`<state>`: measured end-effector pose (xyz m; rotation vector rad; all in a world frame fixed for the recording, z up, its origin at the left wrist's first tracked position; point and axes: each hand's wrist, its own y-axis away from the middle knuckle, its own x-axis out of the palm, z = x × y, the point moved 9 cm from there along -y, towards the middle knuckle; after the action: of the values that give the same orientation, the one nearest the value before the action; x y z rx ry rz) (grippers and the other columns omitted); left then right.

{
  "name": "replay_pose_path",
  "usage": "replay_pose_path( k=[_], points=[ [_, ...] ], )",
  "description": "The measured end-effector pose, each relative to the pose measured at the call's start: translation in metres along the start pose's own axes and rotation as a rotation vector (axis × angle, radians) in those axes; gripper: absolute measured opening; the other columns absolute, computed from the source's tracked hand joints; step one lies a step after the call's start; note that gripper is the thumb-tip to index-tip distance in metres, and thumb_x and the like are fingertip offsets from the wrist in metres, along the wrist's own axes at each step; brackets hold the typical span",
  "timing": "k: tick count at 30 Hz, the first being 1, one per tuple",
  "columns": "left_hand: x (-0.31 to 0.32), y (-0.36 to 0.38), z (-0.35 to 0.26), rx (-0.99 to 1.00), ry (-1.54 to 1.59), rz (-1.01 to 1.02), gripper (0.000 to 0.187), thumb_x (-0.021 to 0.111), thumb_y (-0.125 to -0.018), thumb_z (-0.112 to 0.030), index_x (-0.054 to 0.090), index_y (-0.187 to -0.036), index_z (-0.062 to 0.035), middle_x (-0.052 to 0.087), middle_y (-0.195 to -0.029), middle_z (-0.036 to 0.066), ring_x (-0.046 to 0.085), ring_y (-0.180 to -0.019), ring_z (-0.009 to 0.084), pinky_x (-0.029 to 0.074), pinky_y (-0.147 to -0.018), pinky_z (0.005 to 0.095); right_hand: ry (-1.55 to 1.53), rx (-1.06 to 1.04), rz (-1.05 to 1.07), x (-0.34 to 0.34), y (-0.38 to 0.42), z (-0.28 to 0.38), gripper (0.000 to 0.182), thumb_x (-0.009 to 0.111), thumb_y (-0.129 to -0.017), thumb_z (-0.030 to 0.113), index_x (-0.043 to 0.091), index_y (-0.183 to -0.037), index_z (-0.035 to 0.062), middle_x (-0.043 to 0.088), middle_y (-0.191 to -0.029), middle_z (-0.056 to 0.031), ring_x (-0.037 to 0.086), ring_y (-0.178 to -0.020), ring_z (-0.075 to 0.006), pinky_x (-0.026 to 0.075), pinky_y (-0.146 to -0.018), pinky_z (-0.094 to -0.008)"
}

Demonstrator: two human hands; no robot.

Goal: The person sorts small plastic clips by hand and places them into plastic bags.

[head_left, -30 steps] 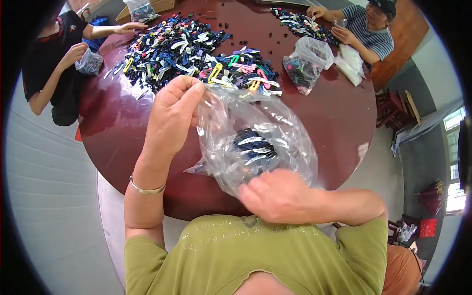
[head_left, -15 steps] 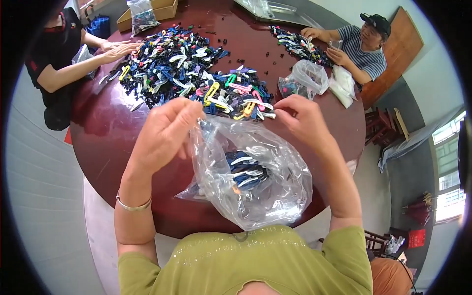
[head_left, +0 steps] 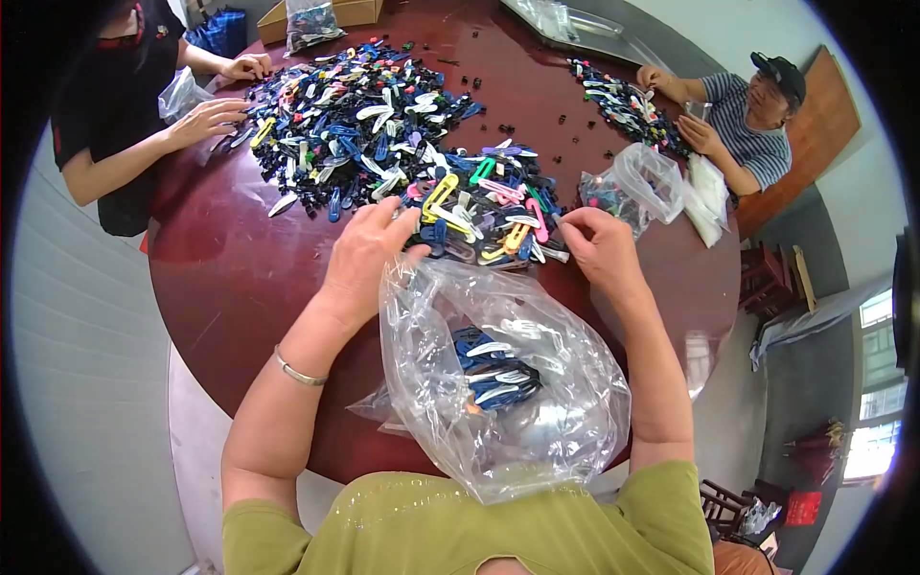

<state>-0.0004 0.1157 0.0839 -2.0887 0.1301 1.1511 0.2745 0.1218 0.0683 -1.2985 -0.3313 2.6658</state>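
Note:
My left hand (head_left: 368,257) is at the near-left edge of the pile of snap hair clips (head_left: 479,206), thumb and fingers apart, just above the mouth of a clear plastic bag (head_left: 575,412). At the pile's right edge, my right hand (head_left: 604,251) has its thumb and forefinger pinched together; whatever is between them is too small to make out. Inside the bag, which lies at the table edge against my shirt, is a bundle of blue, white and black hair clips (head_left: 498,369). Yellow, pink, green and orange clips lie between my hands.
A larger heap of clips (head_left: 355,125) covers the middle of the round red table (head_left: 240,316). Across it, a person in black (head_left: 115,105) touches the heap; another in stripes (head_left: 752,129) handles a smaller pile (head_left: 632,110). A bag of clips (head_left: 632,192) lies at right.
My left hand has moved off the bag's rim to the pile's edge. My right hand remains by the clips. The person in black has drawn their hands apart. The view has shifted slightly.

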Motion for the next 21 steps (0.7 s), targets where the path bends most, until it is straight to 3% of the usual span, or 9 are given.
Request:
replay_pose_path(
  k=[2,4,7,8,11,12,15,17,21],
  points=[
    [0.009,-0.003,0.0,-0.036,-0.008,0.072,0.041,0.076,-0.075,-0.017,0.063,-0.111,-0.0032,0.06,-0.116,0.02,0.057,-0.106,0.0363,0.048,-0.09,0.0416,-0.36,0.07,0.055,-0.001,0.002,0.009,0.011,0.066,-0.085,0.01,0.068,-0.092,0.0009,0.068,-0.079,-0.0042,0.061,-0.066,-0.0116,0.048,-0.063,-0.0251],
    [0.013,-0.006,-0.002,-0.015,-0.043,0.059,0.042,0.076,-0.072,-0.016,0.061,-0.11,-0.0035,0.059,-0.111,0.017,0.057,-0.101,0.0345,0.049,-0.085,0.0408,-0.608,0.109,0.113,-0.012,0.011,0.041,0.012,0.067,-0.086,0.003,0.065,-0.097,-0.0022,0.064,-0.079,0.0024,0.054,-0.07,-0.0019,0.045,-0.061,-0.0191],
    [0.019,-0.008,0.001,-0.029,-0.059,0.046,0.05,0.077,-0.07,-0.017,0.058,-0.115,-0.0031,0.056,-0.116,0.017,0.055,-0.105,0.0344,0.048,-0.088,0.0413,-0.792,0.044,0.23,-0.034,0.041,0.104,0.011,0.072,-0.081,0.001,0.068,-0.091,-0.0012,0.068,-0.082,-0.0002,0.058,-0.072,-0.0033,0.047,-0.061,-0.0204],
    [0.02,-0.008,0.003,-0.04,-0.06,0.043,0.053,0.077,-0.07,-0.018,0.058,-0.117,-0.0029,0.055,-0.12,0.018,0.054,-0.109,0.0348,0.046,-0.091,0.0418,-0.623,-0.18,0.259,-0.042,0.048,0.123,0.009,0.073,-0.078,0.0,0.069,-0.087,-0.0004,0.07,-0.083,-0.0044,0.061,-0.072,-0.0059,0.048,-0.059,-0.0213],
    [0.017,-0.018,-0.011,0.025,-0.146,-0.001,0.066,0.079,-0.069,-0.021,0.053,-0.127,-0.0024,0.046,-0.135,0.023,0.047,-0.122,0.0371,0.04,-0.101,0.0445,-0.615,-0.382,0.301,-0.046,0.064,0.164,0.006,0.072,-0.073,-0.003,0.071,-0.078,-0.0001,0.068,-0.075,-0.006,0.061,-0.067,-0.0107,0.049,-0.06,-0.0251],
    [0.024,-0.023,-0.011,0.07,-0.127,0.054,0.072,0.078,-0.073,-0.027,0.049,-0.134,-0.003,0.035,-0.144,0.027,0.037,-0.132,0.0402,0.031,-0.108,0.0469,-0.574,-0.451,0.253,-0.048,0.063,0.162,0.008,0.073,-0.078,0.001,0.069,-0.085,0.0,0.068,-0.079,-0.0082,0.063,-0.068,-0.0128,0.047,-0.058,-0.0224],
    [0.04,-0.04,-0.021,0.172,-0.135,0.155,0.072,0.076,-0.076,-0.025,0.045,-0.136,-0.0019,0.034,-0.145,0.03,0.032,-0.134,0.0447,0.027,-0.112,0.0468,-0.497,-0.377,-0.025,-0.047,0.034,0.114,0.008,0.071,-0.081,0.004,0.069,-0.086,-0.001,0.067,-0.08,-0.0077,0.062,-0.069,-0.0123,0.048,-0.062,-0.0231],
    [0.054,-0.045,-0.02,0.164,-0.104,0.241,0.067,0.071,-0.081,-0.029,0.044,-0.137,-0.0018,0.035,-0.145,0.028,0.031,-0.136,0.0434,0.024,-0.113,0.0477,-0.616,-0.093,0.018,-0.016,0.011,0.062,0.01,0.069,-0.082,0.006,0.07,-0.09,-0.0008,0.066,-0.085,-0.008,0.06,-0.07,-0.0114,0.048,-0.065,-0.024],
    [0.065,-0.045,-0.028,0.173,-0.092,0.331,0.055,0.065,-0.087,-0.025,0.048,-0.135,-0.0035,0.043,-0.141,0.023,0.034,-0.134,0.0434,0.026,-0.112,0.0495,-0.608,-0.022,0.019,0.021,-0.005,0.014,0.017,0.069,-0.082,0.007,0.07,-0.097,0.0007,0.065,-0.09,-0.0075,0.06,-0.073,-0.0106,0.048,-0.065,-0.0246]
  ],
)
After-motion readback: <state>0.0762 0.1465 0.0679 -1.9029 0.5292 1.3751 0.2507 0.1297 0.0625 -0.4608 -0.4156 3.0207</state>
